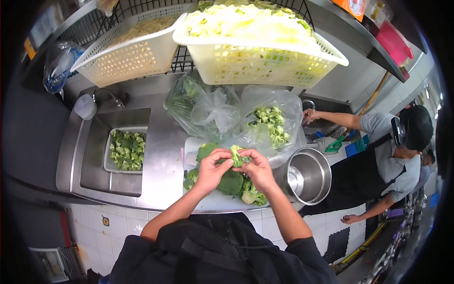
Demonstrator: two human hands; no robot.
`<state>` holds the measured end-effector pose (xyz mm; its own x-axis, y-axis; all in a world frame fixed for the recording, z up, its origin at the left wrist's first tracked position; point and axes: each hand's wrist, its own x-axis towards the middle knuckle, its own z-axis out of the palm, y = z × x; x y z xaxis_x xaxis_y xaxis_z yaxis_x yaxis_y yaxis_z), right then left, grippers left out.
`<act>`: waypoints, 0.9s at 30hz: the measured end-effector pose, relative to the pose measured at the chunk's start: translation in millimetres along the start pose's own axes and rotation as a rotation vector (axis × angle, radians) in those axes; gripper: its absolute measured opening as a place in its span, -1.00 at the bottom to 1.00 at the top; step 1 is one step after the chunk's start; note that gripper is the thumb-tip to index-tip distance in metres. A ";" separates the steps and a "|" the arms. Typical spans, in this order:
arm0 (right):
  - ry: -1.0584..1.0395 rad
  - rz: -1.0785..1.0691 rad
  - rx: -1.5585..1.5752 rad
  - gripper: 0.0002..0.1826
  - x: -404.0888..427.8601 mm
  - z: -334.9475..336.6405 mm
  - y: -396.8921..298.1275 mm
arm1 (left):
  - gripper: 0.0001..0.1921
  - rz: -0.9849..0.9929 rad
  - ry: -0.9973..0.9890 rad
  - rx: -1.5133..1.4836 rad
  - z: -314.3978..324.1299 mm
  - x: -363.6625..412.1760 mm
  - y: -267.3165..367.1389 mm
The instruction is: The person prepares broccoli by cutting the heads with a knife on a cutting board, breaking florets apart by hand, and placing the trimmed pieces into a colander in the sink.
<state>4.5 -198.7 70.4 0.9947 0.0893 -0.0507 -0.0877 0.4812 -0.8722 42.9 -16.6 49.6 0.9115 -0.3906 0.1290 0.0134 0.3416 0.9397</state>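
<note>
Between the fingers of my left hand and my right hand is a small broccoli floret, pinched from both sides. Beneath them, several larger broccoli heads lie on a white cutting board. Beyond the board, an open clear plastic bag holds a heap of cut broccoli pieces. To its left sits a second plastic bag with green vegetables inside. A deep steel pot stands to the right of my right hand.
Left is a steel sink holding a white basket of broccoli florets. Above the counter, large perforated baskets hold cut vegetables and pale strips. A co-worker stands close at the right, one hand at another sink.
</note>
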 end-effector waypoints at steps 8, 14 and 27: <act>-0.058 -0.121 -0.770 -0.90 -20.4 21.3 10.4 | -0.89 -0.266 -0.094 0.257 -20.4 -30.5 12.9; -0.835 0.039 -1.255 -0.81 -5.5 -5.1 -45.3 | -0.90 -0.384 -0.356 0.344 -98.1 -71.2 29.6; -0.646 -0.053 -1.281 -0.82 7.2 20.4 -20.8 | -0.90 -0.407 0.052 -0.375 -39.2 -57.7 1.9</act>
<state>12.4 -190.3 98.1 0.7669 0.6364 -0.0822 0.4010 -0.5753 -0.7129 6.4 40.1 31.6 0.8213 -0.5151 -0.2452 0.5050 0.4565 0.7325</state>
